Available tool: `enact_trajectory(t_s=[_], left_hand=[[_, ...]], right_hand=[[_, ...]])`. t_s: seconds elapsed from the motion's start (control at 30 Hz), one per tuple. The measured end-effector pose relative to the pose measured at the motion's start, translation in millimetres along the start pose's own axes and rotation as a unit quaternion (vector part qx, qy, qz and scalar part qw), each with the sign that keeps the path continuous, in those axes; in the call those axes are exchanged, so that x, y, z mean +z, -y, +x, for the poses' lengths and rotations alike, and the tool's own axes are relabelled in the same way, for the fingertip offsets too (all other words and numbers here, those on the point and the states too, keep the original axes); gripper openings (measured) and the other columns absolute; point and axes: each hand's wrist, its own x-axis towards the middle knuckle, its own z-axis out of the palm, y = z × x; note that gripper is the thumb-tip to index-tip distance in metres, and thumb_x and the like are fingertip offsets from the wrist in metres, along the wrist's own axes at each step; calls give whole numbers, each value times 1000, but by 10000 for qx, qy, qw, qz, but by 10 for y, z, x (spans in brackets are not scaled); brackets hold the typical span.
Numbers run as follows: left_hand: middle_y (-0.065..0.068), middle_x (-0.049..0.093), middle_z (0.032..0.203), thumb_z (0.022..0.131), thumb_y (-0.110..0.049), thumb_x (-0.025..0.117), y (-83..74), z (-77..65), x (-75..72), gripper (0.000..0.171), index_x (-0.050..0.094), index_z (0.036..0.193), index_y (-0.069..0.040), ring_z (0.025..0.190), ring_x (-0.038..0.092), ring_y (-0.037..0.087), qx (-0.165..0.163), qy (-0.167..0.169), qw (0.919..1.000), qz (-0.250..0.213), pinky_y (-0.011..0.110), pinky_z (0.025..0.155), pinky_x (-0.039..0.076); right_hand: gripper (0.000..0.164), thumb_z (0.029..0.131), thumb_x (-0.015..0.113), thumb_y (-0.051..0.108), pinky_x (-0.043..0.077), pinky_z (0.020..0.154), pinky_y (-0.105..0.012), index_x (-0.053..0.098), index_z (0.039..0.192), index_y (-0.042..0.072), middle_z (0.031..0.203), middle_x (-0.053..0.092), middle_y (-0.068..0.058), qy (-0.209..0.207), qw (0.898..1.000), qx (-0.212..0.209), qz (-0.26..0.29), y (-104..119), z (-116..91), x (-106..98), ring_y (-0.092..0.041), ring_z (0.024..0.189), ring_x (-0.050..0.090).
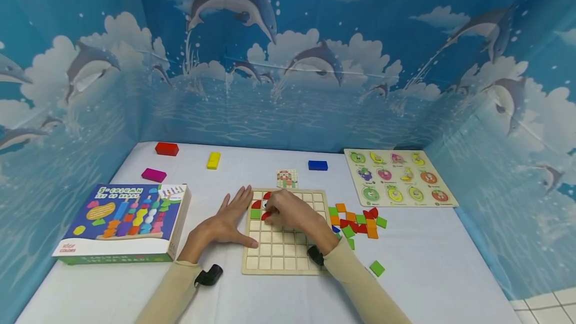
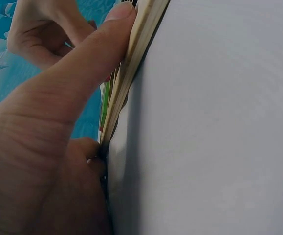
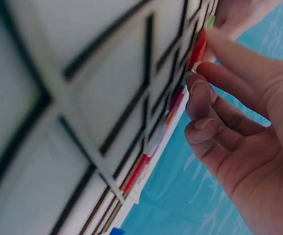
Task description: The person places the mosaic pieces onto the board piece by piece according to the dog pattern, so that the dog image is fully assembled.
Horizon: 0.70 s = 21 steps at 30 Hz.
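A wooden grid board (image 1: 277, 250) lies flat in front of me. My left hand (image 1: 227, 221) is spread along its left side, the thumb resting on the rim and the fingers reaching to the upper left corner. Over the upper left cells, my right hand (image 1: 294, 214) has curled fingers and pinches a small red curved tile (image 1: 266, 216) at the board's surface. Beside that tile are a green square tile (image 1: 255, 214) and another red tile (image 1: 256, 204) in their cells. The right wrist view shows the fingertips right at the red tile (image 3: 198, 51). My right hand hides several middle cells.
Loose green, orange and red tiles (image 1: 372, 229) lie right of the board. A small pattern card (image 1: 287, 178) sits behind it. On the left is a bead-set box (image 1: 121, 224); a fruit puzzle board (image 1: 400, 178) is back right. Red, yellow, magenta and blue blocks (image 1: 317, 165) stand farther back.
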Motion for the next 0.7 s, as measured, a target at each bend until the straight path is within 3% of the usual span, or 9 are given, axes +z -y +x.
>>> enact_trajectory(t_s=[0.23,0.7], left_hand=[[7,-4,182,70,-66,94,-2,-5,1,149,5,174,-9,168,-11,27,-22,5,10000,24,55,133,-13],[13,-2,182,74,-58,95,-153,-48,-82,143,6,173,-4,168,-9,33,-100,136,9998,89,59,133,-10]], right_hand=[[8,93,86,10,58,70,-20,85,91,3,88,80,-4,-37,9996,178,-195,-7,11,34,-8,76,68],[6,92,87,11,55,65,-21,84,90,6,82,76,-1,-73,9972,723,188,-4,11,36,-4,68,62]])
